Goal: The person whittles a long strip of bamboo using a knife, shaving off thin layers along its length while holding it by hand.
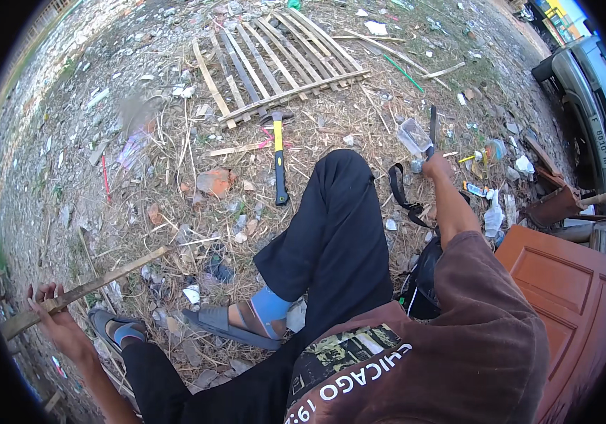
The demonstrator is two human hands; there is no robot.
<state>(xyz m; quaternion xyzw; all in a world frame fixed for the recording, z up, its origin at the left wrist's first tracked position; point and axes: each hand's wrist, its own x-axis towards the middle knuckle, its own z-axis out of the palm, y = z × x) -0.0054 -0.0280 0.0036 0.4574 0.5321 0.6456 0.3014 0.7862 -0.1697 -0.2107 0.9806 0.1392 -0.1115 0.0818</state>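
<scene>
My left hand [59, 321] is closed round a narrow wooden slat [109, 279] at the lower left; the slat slopes up toward the middle. At the right, my right hand [438, 168] grips a large knife with a dark blade [433, 126], its tip pointing away from me. Beside the blade lies a clear plastic container [414, 136]. Beyond my bent knee, a hammer with a yellow and black handle [280, 159] rests on the ground, its head near the edge of a slatted wooden frame [253, 106].
Dry grass, stones and litter cover the ground. A black bag [426, 283] with a strap [400, 187] sits by my right side. Close to it are a reddish-brown panelled door [564, 311] and a parked vehicle [592, 106]. A brick chunk [215, 181] lies left of the hammer.
</scene>
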